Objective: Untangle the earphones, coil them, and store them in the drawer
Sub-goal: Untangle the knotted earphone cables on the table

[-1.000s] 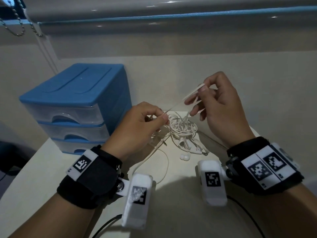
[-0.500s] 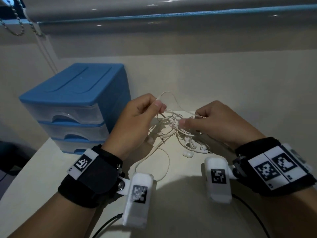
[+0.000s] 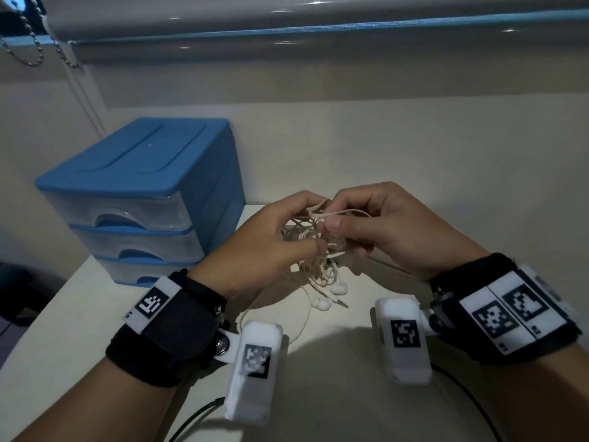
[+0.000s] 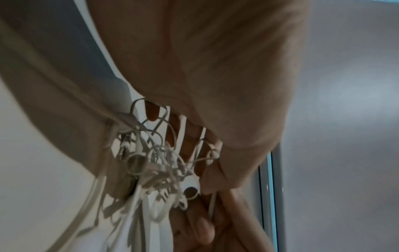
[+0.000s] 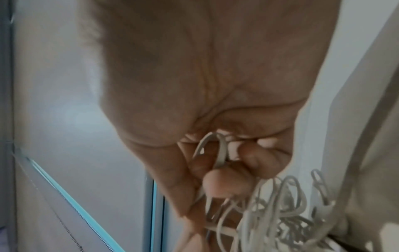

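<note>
A tangled bundle of white earphones [image 3: 314, 250] hangs between my two hands just above the table. My left hand [image 3: 280, 237] grips the left side of the knot, fingers curled into the wires [image 4: 164, 160]. On the other side, my right hand [image 3: 366, 224] pinches a loop of cable [image 5: 222, 151] between thumb and fingers at the top of the bundle. Two earbuds [image 3: 328, 296] and the jack plug [image 3: 342, 304] dangle onto the table. The blue three-drawer unit [image 3: 137, 199] stands at the left, all drawers closed.
The white table [image 3: 318, 362] ends at a rounded edge on the left. A beige wall and a window blind with a bead chain [image 3: 28, 52] rise behind. Black cables [image 3: 191, 419] run from the wrist cameras toward me.
My right hand came down from its raised pull and closed in on the left hand. Both hands now meet over the tangle, which is lifted and bunched tighter.
</note>
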Tool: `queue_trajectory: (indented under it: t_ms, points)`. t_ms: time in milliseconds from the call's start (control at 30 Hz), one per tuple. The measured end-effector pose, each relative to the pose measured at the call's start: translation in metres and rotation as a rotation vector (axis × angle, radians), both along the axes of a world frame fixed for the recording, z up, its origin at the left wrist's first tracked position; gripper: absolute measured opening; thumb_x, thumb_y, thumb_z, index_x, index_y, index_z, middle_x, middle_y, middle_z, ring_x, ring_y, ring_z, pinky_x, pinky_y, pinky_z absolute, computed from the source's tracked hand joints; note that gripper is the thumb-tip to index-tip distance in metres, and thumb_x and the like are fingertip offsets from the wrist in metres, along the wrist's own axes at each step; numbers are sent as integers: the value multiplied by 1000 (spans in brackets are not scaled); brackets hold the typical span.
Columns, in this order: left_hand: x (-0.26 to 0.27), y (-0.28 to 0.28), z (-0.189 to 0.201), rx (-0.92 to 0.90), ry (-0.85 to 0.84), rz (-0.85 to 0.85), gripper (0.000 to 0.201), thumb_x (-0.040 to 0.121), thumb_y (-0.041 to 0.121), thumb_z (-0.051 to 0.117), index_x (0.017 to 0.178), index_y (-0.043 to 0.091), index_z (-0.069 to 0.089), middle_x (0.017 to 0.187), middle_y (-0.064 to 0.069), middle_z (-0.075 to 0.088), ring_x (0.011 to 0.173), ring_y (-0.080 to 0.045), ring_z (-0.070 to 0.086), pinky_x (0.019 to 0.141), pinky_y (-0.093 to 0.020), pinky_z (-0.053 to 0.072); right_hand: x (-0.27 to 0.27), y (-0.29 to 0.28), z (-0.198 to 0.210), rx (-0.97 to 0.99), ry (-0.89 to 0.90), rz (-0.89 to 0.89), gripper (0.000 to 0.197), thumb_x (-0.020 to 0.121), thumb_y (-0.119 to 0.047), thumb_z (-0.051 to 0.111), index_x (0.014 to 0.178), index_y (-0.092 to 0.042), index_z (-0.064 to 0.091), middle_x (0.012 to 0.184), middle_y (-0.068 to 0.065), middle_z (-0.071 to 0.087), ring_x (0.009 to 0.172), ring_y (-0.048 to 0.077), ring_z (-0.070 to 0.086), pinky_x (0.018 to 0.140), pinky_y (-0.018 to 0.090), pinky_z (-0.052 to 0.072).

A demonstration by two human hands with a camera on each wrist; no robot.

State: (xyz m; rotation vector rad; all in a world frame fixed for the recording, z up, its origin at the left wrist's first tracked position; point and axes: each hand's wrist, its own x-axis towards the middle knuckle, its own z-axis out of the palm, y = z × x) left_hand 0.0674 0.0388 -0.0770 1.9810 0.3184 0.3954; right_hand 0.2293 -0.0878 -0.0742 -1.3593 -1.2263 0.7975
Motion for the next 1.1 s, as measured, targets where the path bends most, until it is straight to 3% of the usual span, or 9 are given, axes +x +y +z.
queue_trajectory:
  t_ms: [133, 233, 433, 533, 700, 800, 900, 1000, 1100]
  points:
    - [1, -2, -1, -38, -26, 63, 14, 95, 15, 71, 108, 8, 72, 107, -15, 74, 85, -26, 73, 80, -29, 58, 1, 3, 1, 185, 40, -54, 10, 93, -14, 66, 89, -6, 71, 77, 6, 66, 63, 15, 48, 58, 27, 37]
    - [2, -1, -5, -61, -26, 126, 15, 96, 11, 70, 97, -4, 68, 103, -29, 67, 70, -21, 61, 64, -22, 51, 3, 4, 4, 274, 72, -151, 10, 94, -15, 60, 87, -16, 67, 87, -6, 68, 76, 12, 52, 67, 28, 38]
    - [2, 1, -4, -19, 0, 166, 9, 95, 18, 72, 94, 9, 75, 94, -6, 76, 75, -11, 63, 67, -16, 49, 3, 5, 8, 391, 166, -270, 12, 99, -14, 52, 91, -20, 57, 106, 3, 71, 92, 15, 60, 75, 31, 40]
    - [2, 2, -3, 0, 14, 178, 11, 95, 19, 72, 96, 8, 75, 96, -10, 76, 78, -12, 65, 68, -13, 49, 1, 6, 9, 457, 274, -347, 18, 106, -13, 46, 92, -22, 53, 97, 8, 75, 97, 23, 68, 77, 33, 45]
    - [3, 1, -4, -24, 17, 190, 12, 96, 14, 71, 94, 2, 72, 93, -20, 72, 74, -17, 62, 61, -13, 48, 5, 8, 11, 520, 406, -465, 21, 108, -13, 43, 89, -19, 50, 70, 2, 60, 64, 20, 64, 70, 35, 55]
    - [4, 3, -6, 32, -11, 218, 10, 94, 20, 73, 90, 11, 75, 98, -8, 73, 86, -10, 68, 79, -18, 50, 11, 10, 7, 471, 334, -561, 24, 102, -2, 41, 86, -18, 50, 61, -4, 43, 50, 14, 38, 53, 28, 39]
    - [4, 6, -7, 59, -93, 263, 5, 91, 19, 76, 87, 18, 77, 119, 6, 65, 108, -1, 63, 95, -19, 45, 12, 12, 3, 317, 185, -583, 18, 94, 3, 48, 91, -14, 53, 62, -5, 49, 50, 11, 34, 48, 23, 33]
    - [4, 4, -5, 101, -153, 278, 3, 92, 17, 75, 90, 17, 78, 116, 8, 71, 103, 5, 64, 81, -3, 40, 10, 9, -1, 134, 23, -447, 13, 91, 3, 58, 92, -9, 63, 64, -9, 58, 48, 5, 43, 47, 16, 36]
    - [4, 1, -3, 34, -203, 274, 6, 94, 18, 74, 91, 15, 78, 91, -1, 76, 80, -3, 68, 73, -13, 48, 2, 6, -4, 51, -116, -202, 6, 91, 3, 66, 89, 3, 72, 72, 4, 65, 62, 8, 56, 60, 16, 43]
